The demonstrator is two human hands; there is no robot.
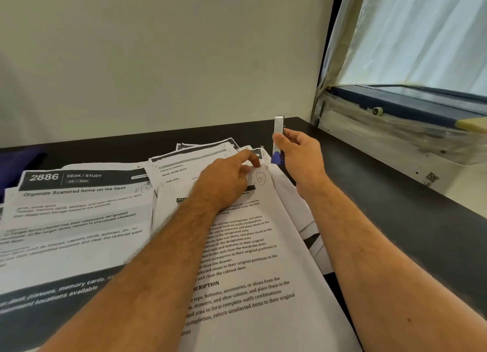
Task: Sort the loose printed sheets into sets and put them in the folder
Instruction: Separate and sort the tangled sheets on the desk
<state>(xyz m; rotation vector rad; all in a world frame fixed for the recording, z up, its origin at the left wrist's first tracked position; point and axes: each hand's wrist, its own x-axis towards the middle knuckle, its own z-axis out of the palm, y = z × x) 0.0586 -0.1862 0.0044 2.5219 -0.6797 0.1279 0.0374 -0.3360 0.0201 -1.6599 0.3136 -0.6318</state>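
Note:
A set of printed sheets (245, 259) lies in front of me on the black desk (382, 199), its top page marked by hand at the upper right corner. My left hand (226, 180) pinches that corner between thumb and forefinger. Just right of the corner, my right hand (297, 154) holds a stapler (278, 138) with a metal top and blue base, standing upright. More loose printed sheets (79, 214) lie to the left, one headed "2886 Desk / Study". No folder is plainly in view.
Further sheets (200, 154) are fanned out behind my left hand. A wall runs along the desk's far edge. A window with a plastic-covered sill (395, 130) stands at the right. Something dark blue (18, 162) lies at the far left.

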